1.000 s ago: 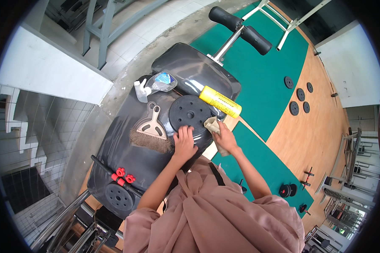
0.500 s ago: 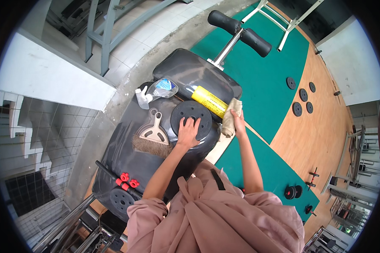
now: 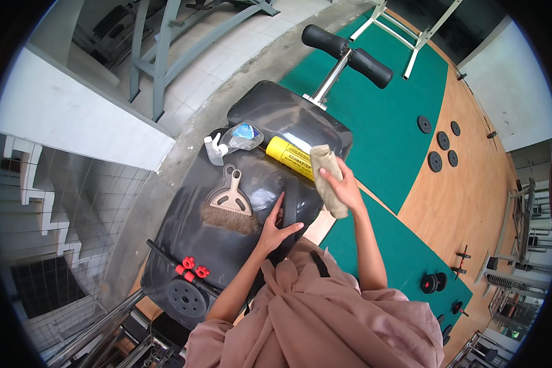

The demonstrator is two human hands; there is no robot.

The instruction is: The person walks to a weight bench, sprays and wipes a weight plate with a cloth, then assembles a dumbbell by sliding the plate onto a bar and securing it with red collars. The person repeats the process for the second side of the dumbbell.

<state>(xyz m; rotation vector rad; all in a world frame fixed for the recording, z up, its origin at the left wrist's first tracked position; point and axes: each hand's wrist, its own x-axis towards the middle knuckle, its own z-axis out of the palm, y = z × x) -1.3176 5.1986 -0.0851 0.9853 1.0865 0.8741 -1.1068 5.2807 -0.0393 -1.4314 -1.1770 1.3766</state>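
The left hand (image 3: 272,235) clamps its fingers on a black weight plate (image 3: 291,202), tilted up just right of them over the padded table (image 3: 181,218), while the right hand (image 3: 348,191) grips a beige cloth (image 3: 325,170) between its fingers.

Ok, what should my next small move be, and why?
Perhaps bring the folded cloth in your right hand to the black weight plate: it's tipped up on edge, with your left hand against it, and the cloth is close by but not touching it.

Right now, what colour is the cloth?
The cloth is plain beige, best seen in the head view.
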